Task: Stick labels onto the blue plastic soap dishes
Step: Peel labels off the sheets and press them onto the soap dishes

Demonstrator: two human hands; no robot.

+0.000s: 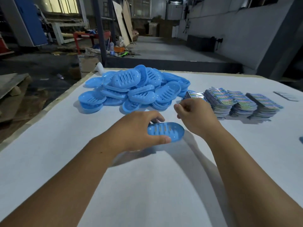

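One blue soap dish (167,131) sat near the middle of the white table (49,161), slots facing up, and the left hand (137,133) gripped it, thumb along the near edge and fingers over the far edge. Just right of it hovered the right hand (195,115), fingers curled; whether it pinched anything, I could not tell. Farther back lay a heap of blue soap dishes (134,89). To the right stood stacks of labels (236,102), side by side.
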